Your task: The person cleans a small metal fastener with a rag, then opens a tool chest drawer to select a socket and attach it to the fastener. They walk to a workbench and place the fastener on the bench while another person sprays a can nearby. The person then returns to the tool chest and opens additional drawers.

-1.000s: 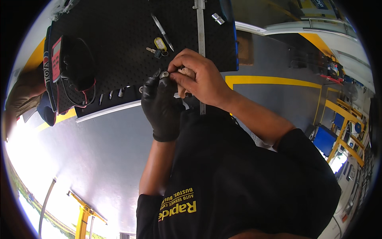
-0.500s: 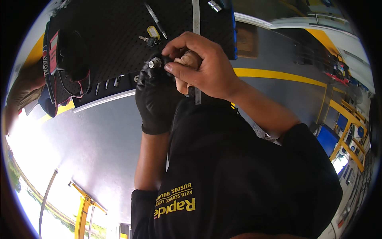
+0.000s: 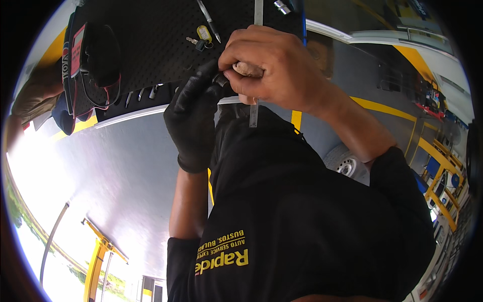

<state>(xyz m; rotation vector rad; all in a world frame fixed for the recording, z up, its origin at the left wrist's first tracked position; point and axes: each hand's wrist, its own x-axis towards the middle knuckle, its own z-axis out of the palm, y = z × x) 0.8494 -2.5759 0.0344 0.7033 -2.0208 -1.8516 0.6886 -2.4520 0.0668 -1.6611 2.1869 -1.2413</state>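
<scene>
The ribbed metal part (image 3: 220, 80) has turned side-on, exposing its ridges; your left hand (image 3: 191, 113) pinches it near the bench's (image 3: 151, 60) near edge, your right hand (image 3: 284, 65) curls around tan wadding (image 3: 247, 69).

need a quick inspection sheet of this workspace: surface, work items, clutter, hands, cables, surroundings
Surface: black dotted mat, partly covered by things.
Work items: threaded metal part in the left fingers; tan wad, material unclear, in the right hand.
Clutter: pen, keys with yellow tag, metal strip running beneath the right hand, socket.
Hands: left hand black-gloved, gripping the part; right hand bare, close to it, contact unclear.
Cables: leads beside the red meter.
Surroundings: grey floor with yellow lines, wheel, another person partly visible at left.
</scene>
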